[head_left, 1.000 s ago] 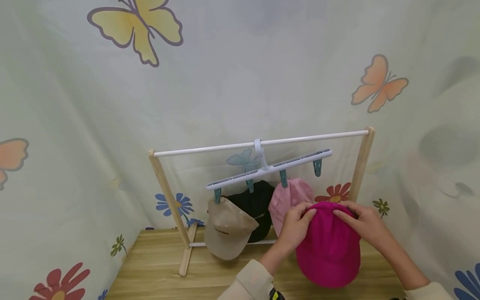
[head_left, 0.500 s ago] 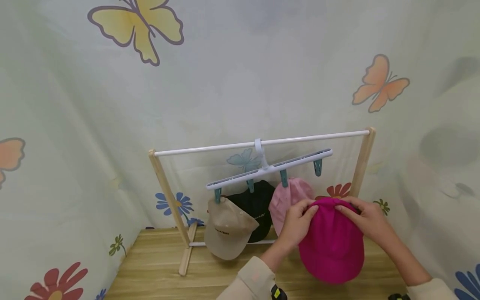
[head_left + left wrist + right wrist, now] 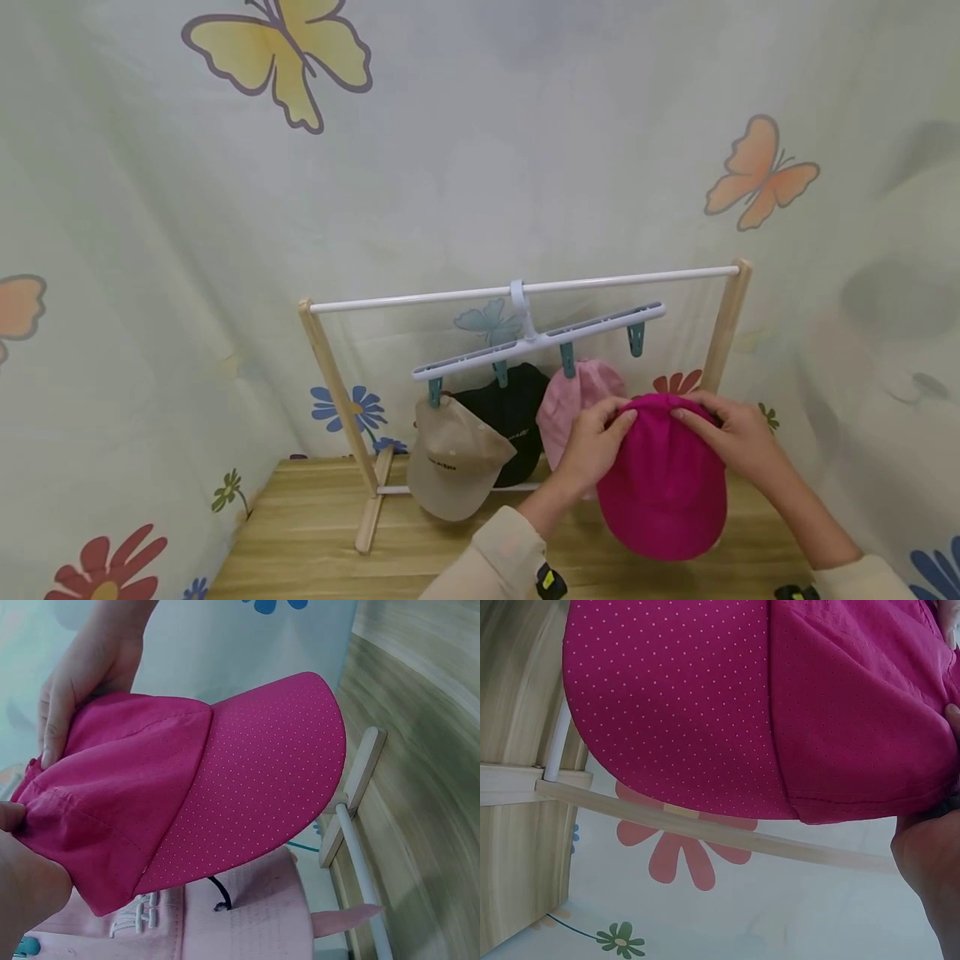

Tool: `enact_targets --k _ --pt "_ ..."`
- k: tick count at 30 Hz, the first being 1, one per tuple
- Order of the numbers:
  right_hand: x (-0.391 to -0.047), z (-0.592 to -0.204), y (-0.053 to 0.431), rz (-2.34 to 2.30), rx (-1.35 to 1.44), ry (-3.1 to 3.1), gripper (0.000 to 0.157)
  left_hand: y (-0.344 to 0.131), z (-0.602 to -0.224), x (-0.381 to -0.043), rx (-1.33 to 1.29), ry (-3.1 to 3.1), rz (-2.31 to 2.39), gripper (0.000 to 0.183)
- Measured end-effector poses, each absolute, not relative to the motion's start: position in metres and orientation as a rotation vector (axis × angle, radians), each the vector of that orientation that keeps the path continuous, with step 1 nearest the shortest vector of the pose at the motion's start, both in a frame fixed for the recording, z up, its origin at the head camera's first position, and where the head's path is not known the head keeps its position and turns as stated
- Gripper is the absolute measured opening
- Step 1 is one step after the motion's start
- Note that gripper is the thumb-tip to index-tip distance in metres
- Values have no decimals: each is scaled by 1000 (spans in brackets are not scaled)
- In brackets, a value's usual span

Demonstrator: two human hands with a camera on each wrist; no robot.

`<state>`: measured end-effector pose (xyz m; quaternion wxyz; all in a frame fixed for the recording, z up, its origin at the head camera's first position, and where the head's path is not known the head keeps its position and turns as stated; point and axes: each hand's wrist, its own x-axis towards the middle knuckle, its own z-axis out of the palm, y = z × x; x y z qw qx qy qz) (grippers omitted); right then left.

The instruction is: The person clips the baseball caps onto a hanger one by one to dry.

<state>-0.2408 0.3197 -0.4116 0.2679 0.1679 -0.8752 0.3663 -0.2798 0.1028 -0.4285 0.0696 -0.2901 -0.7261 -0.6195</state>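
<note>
A magenta cap (image 3: 663, 483) with small light dots on its brim (image 3: 262, 765) hangs between both hands, brim downward. My left hand (image 3: 595, 442) pinches the top of its crown on the left side. On the right side my right hand (image 3: 738, 433) pinches the crown between thumb and fingers. Above the cap, a teal clip (image 3: 636, 340) with nothing in it hangs at the right end of the white hanger (image 3: 540, 340). Just behind my left hand hangs a pink cap (image 3: 558, 408), under another teal clip (image 3: 567, 360).
A beige cap (image 3: 453, 467) and a black cap (image 3: 528, 417) hang from the hanger's left clips. The hanger hooks over the white rail (image 3: 420, 297) of a wooden-legged rack (image 3: 337, 400). The rack stands on a wood-grain table (image 3: 300, 533) before a printed curtain (image 3: 480, 167).
Both hands have raised the magenta cap slightly and shifted it a little to the right. Their pinch on it looks the same, and the other caps hang as before.
</note>
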Motion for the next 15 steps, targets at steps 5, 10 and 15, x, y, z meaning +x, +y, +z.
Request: enact_targets --k 5,10,15 --pt "-241 -407 319 996 454 -2359 16 101 -425 -282 -902 -2188 -1862 19" --pt "-243 -404 320 970 446 -2357 17 101 -420 -281 -933 -2177 -1869 19" --pt "-244 -401 323 948 451 -2358 17 102 -416 -284 -954 -2169 -1827 19"
